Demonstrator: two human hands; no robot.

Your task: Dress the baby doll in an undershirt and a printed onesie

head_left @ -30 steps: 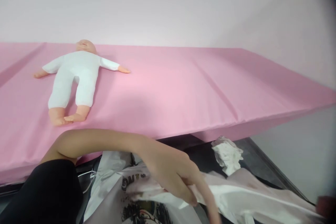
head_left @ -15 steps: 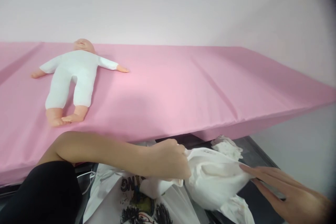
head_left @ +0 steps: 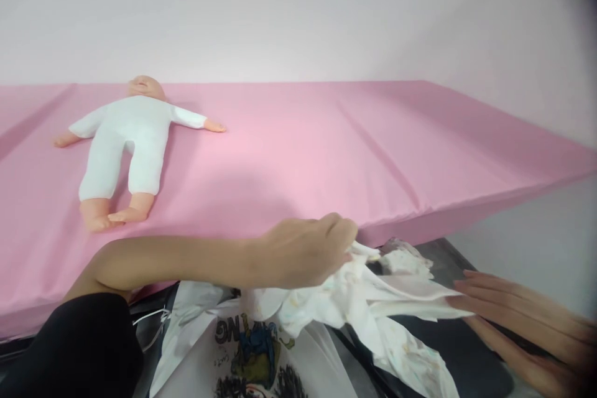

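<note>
My left hand (head_left: 310, 252) is closed around the upper part of a thin white garment (head_left: 345, 305) with a faint coloured print, at the front edge of the pink-covered table. The garment hangs in loose folds; its exact kind I cannot make out. At the right, my right hand (head_left: 517, 317) pinches a plain white end of it between straight fingers and thumb, pulled out sideways. A baby doll (head_left: 133, 130) in a white body suit lies on its back at the left, arms spread, touched by neither hand.
The pink sheet (head_left: 289, 155) covers the long table against a pale wall (head_left: 280, 12). Below its front edge, another crumpled white cloth (head_left: 405, 258) lies beyond the garment. My printed white shirt (head_left: 261, 354) and a white cord (head_left: 152, 323) show near the bottom.
My left hand has moved up and right with the cloth. More of the printed fabric shows now, and the bulging white part has flattened. My right hand has shifted slightly right. The doll stays put.
</note>
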